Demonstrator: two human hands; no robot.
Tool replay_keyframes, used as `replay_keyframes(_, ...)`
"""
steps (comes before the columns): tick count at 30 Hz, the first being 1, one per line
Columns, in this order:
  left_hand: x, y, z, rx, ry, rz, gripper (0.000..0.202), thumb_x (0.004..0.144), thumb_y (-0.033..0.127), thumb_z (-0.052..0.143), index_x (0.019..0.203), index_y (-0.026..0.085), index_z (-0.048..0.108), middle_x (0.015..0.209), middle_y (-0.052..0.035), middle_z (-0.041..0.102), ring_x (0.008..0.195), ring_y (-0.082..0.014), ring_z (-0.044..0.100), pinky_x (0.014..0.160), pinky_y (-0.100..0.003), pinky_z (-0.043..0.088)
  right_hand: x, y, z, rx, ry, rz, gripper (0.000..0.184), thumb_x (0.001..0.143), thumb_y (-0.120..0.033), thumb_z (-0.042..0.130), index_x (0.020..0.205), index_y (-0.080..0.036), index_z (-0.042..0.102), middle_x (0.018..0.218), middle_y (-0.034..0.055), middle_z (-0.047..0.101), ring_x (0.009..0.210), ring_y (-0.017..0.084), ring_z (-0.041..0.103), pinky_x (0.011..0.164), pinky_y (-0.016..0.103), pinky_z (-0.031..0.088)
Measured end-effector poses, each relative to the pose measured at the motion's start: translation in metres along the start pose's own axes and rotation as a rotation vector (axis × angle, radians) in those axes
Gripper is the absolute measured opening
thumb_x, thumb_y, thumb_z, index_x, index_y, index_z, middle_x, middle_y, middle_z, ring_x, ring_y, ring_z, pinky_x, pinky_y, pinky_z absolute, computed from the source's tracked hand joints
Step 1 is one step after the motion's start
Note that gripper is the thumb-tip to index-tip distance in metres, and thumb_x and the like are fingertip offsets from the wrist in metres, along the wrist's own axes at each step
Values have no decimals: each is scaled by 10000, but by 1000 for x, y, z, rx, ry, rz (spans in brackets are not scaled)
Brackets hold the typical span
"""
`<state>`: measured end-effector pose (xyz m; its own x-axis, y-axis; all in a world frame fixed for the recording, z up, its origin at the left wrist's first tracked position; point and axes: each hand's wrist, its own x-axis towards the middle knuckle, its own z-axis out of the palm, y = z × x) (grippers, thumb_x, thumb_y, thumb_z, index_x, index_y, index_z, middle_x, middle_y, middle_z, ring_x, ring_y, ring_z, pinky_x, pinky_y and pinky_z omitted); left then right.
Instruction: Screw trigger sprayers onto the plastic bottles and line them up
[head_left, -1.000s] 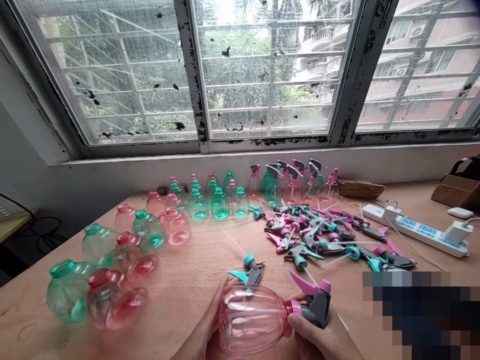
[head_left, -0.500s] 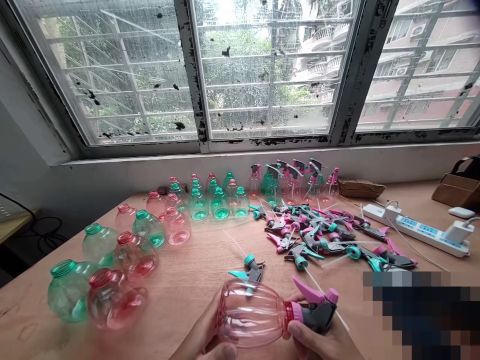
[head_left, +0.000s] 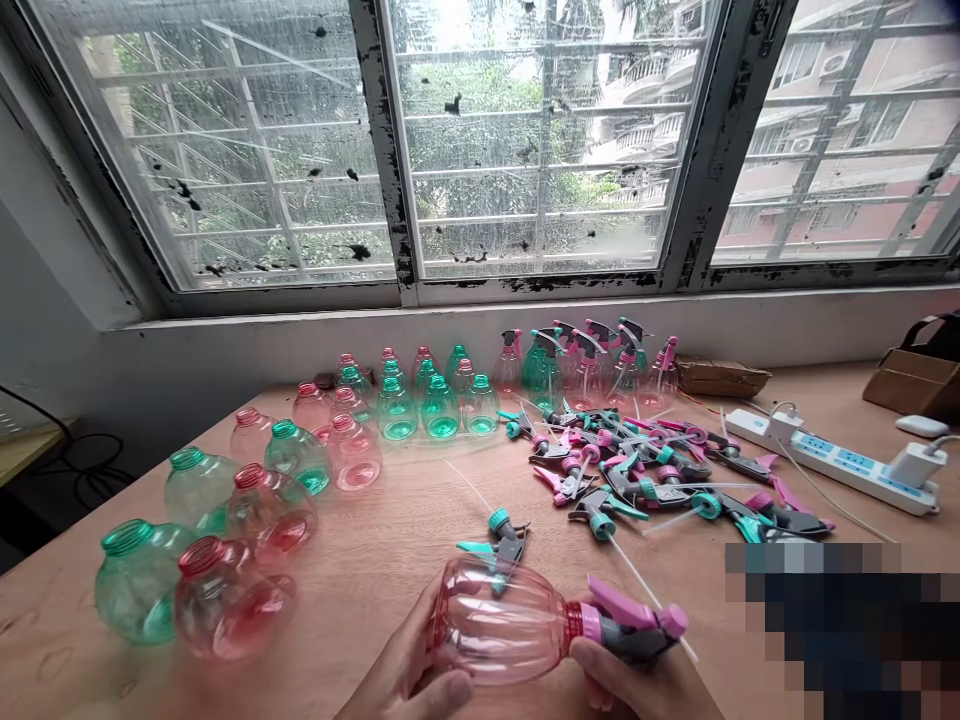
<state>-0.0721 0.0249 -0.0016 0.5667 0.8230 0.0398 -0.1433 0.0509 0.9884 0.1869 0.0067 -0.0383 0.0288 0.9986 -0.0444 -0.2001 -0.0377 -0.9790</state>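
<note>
Pink bottle [head_left: 499, 620] lies sideways just above the surface [head_left: 390, 540] near its front edge, left hand [head_left: 409, 675] cupping its base with fingers curled on it; right hand [head_left: 637, 685] grasps the pink-and-grey sprayer [head_left: 630, 625] at its neck; a teal sprayer [head_left: 499, 540] lies just behind; empty bottles [head_left: 225, 540] stand to the left, loose sprayers [head_left: 645, 470] to the right.

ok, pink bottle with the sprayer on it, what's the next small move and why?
Probably one more twist of the sprayer head with the right hand while the left hand steadies the pink bottle. The pink collar sits at the neck, but whether it is fully tight cannot be told. If snug, stand it with the finished bottles by the window.
</note>
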Motion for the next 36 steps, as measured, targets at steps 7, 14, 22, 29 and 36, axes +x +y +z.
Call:
replay_keyframes(7, -10, -8, 7, 38, 57, 46, 892, 890, 429, 702, 1579, 440, 135, 1630, -15, 351, 1382, -333, 478, 1190, -482, 324, -1, 3, 2, 57, 66, 75, 670, 621, -602, 877, 1069, -144, 681, 404, -46, 603, 370, 143, 536, 377, 236, 369)
replay_keyframes(14, -11, -4, 0, 109, 67, 89, 986, 870, 469, 715, 1579, 453, 30, 1673, -34, 254, 1372, -345, 475, 1192, -516, 312, 3, -8, 2, 77, -30, -17, 490, 661, -512, 885, 976, -173, 723, 536, -11, 687, 426, 129, 550, 426, 243, 440)
replay_keyframes(22, -10, -6, 2, 78, 21, 55, 898, 893, 412, 710, 1582, 431, 134, 1694, -15, 239, 1493, -342, 350, 1237, -486, 243, 0, -16, 2, 77, -29, 11, 505, 675, -583, 853, 895, -156, 695, 516, 2, 667, 399, 138, 561, 422, 258, 442)
replay_keyframes(29, -8, -4, 1, 153, 37, 135, 941, 878, 454, 716, 1578, 457, 88, 1721, 5, 83, 1537, -356, 237, 1236, -509, 228, -4, -11, 2, 105, -10, 47, 546, 636, -548, 893, 963, -161, 688, 519, -23, 652, 424, 126, 537, 450, 265, 451)
replay_keyframes(36, -7, 3, 10, 94, 14, 70, 888, 904, 410, 698, 1589, 394, 133, 1685, -53, 258, 1518, -345, 304, 1247, -506, 196, -2, -6, 0, 54, -51, 33, 534, 633, -567, 883, 927, -151, 723, 575, -5, 670, 425, 118, 523, 457, 265, 399)
